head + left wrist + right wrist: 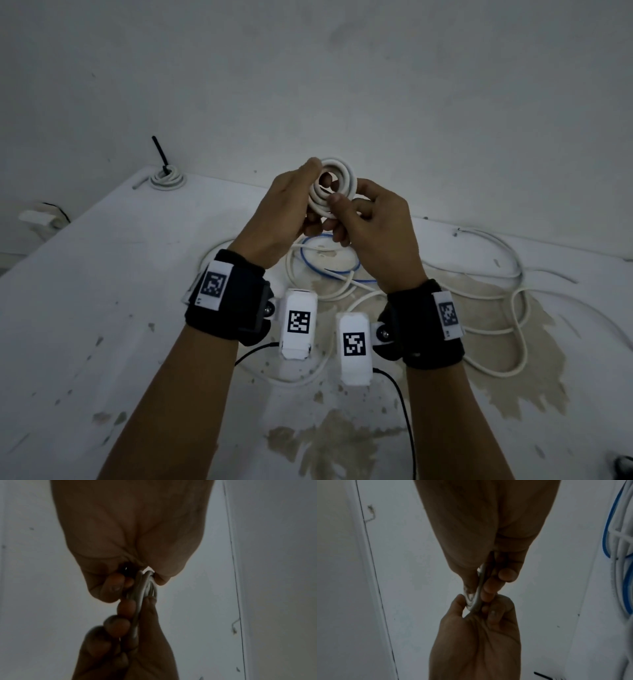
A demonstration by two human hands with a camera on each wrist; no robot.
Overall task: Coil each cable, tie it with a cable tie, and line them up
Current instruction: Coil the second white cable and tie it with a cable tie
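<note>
Our left hand (277,219) and right hand (373,226) both clamp one coil (337,186), thumbs in front and fingers curled behind, holding it up above the table (102,308). The coil is thick white cable wound into a few tight, round loops with an open middle.

Below our hands loose white cables (479,294) sprawl across the table, with a blue cable (329,260) looped among them. At the far left corner lies a tied coil (168,180), a black tie (160,154) sticking up from it. Our wrists hide part of the tangle.

The left wrist view shows the coil (140,597) edge-on, pinched between the fingers (118,582) of both hands. The right wrist view catches the blue cable (611,524) at its right edge.
</note>
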